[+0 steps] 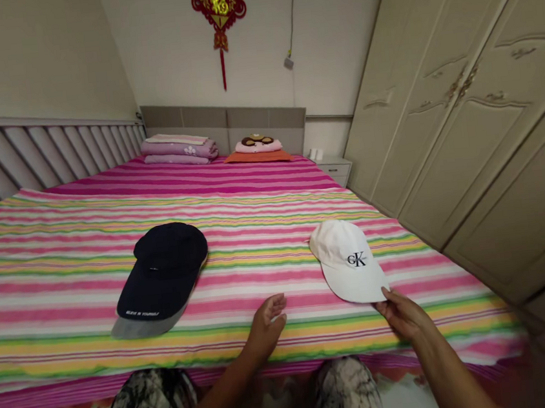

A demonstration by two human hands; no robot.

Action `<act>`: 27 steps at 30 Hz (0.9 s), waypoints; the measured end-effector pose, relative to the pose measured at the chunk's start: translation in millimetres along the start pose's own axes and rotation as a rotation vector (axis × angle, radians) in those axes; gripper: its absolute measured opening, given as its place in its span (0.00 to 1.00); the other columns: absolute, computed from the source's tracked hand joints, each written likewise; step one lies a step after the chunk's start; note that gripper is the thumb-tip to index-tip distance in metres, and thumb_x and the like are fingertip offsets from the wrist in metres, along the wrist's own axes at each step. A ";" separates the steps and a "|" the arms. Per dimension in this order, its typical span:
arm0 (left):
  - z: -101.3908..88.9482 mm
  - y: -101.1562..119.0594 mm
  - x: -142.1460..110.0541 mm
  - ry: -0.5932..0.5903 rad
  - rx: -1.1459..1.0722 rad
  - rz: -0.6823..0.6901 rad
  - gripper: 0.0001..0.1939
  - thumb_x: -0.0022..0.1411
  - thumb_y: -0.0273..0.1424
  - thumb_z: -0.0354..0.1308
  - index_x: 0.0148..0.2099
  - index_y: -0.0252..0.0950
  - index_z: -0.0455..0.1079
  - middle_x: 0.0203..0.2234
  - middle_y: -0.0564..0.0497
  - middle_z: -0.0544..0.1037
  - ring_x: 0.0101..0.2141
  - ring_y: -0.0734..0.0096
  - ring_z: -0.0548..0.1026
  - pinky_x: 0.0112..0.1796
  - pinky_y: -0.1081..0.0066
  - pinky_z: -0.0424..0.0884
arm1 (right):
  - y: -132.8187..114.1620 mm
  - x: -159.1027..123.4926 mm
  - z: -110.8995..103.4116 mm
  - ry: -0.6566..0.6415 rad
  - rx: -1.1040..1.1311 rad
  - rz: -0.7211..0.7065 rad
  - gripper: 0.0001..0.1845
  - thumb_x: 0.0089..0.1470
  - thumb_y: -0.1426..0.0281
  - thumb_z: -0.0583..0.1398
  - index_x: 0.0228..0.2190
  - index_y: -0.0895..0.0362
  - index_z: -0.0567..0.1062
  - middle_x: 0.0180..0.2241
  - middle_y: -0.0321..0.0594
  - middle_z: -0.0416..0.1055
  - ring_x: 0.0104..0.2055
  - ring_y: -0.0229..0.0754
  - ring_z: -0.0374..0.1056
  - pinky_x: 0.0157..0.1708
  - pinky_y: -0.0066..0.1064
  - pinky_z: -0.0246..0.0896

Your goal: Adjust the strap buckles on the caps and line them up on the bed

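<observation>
At the far edge of the bed, against a grey headboard, I see a folded purple quilt near the far left corner and a pink bundle on orange cloth toward the far right corner. Just beyond that corner I make out a nightstand. A slatted rail follows the left edge; off the right edge I have a pale wardrobe. A red ornament hangs above.

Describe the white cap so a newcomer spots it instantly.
On the striped bed, near its front edge, the right hand pinches a brim. It belongs to the white cap, set apart from the navy cap by its colour and the large dark letters on its front.
</observation>
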State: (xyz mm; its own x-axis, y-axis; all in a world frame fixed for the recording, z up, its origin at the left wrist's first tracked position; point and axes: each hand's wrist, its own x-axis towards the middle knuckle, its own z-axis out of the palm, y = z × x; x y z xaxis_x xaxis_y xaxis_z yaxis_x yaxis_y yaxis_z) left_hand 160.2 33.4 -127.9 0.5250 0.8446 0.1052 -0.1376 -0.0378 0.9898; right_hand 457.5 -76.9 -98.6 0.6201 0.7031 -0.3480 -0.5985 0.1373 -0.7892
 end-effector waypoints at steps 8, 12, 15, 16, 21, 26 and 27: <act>-0.2 -3.1 0.6 -0.012 0.018 0.007 0.21 0.48 0.27 0.55 0.47 0.32 0.63 0.43 0.40 0.72 0.45 0.63 0.69 0.47 0.62 0.62 | -3.1 -9.4 6.9 0.071 0.097 -0.013 0.10 0.47 0.84 0.55 0.27 0.59 0.71 0.24 0.35 0.72 0.25 0.34 0.68 0.24 0.23 0.68; 0.5 -0.6 0.1 -0.035 0.025 0.026 0.21 0.47 0.26 0.56 0.46 0.33 0.64 0.43 0.41 0.72 0.45 0.64 0.69 0.47 0.62 0.62 | -4.7 -7.4 11.8 0.193 0.077 -0.014 0.09 0.50 0.83 0.54 0.24 0.60 0.70 0.20 0.34 0.69 0.20 0.32 0.64 0.16 0.21 0.63; 0.8 2.5 0.1 -0.036 0.003 0.024 0.21 0.45 0.27 0.58 0.45 0.34 0.65 0.42 0.42 0.73 0.44 0.63 0.70 0.47 0.62 0.62 | -1.5 -8.5 16.8 0.312 0.048 -0.065 0.05 0.53 0.77 0.55 0.27 0.62 0.69 0.22 0.32 0.67 0.19 0.30 0.63 0.17 0.21 0.61; 0.8 3.6 0.0 -0.038 -0.007 0.025 0.21 0.45 0.27 0.58 0.44 0.34 0.65 0.42 0.42 0.73 0.44 0.63 0.70 0.46 0.62 0.62 | 1.6 -10.5 18.7 0.349 0.037 -0.096 0.04 0.54 0.75 0.55 0.29 0.62 0.69 0.23 0.32 0.67 0.20 0.30 0.63 0.18 0.22 0.62; 0.8 7.3 -1.2 -0.040 -0.049 0.036 0.19 0.44 0.27 0.58 0.42 0.34 0.67 0.40 0.43 0.74 0.43 0.63 0.71 0.46 0.62 0.62 | 34.3 -34.2 33.6 0.463 -0.036 -0.290 0.04 0.54 0.72 0.55 0.30 0.62 0.68 0.25 0.32 0.65 0.21 0.30 0.61 0.19 0.23 0.60; 0.7 8.7 -2.6 -0.026 -0.096 0.031 0.18 0.42 0.26 0.59 0.40 0.35 0.68 0.38 0.45 0.75 0.41 0.65 0.71 0.46 0.63 0.62 | 82.2 -70.2 64.0 0.410 -0.109 -0.418 0.03 0.48 0.77 0.58 0.29 0.61 0.68 0.23 0.29 0.63 0.21 0.29 0.59 0.20 0.22 0.57; 0.9 9.0 -2.6 -0.024 -0.108 0.028 0.18 0.42 0.25 0.59 0.40 0.35 0.68 0.37 0.45 0.75 0.41 0.65 0.71 0.46 0.63 0.62 | 91.1 -77.3 71.5 0.368 -0.124 -0.421 0.06 0.45 0.77 0.60 0.29 0.60 0.68 0.24 0.29 0.65 0.22 0.30 0.61 0.22 0.22 0.58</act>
State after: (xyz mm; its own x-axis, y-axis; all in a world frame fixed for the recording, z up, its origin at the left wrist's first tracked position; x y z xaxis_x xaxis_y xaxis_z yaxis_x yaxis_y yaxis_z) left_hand 158.4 30.3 -119.2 0.5394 0.8309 0.1365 -0.2420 -0.0023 0.9703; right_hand 318.8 -68.9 -107.4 0.9412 0.3134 -0.1263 -0.2112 0.2541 -0.9438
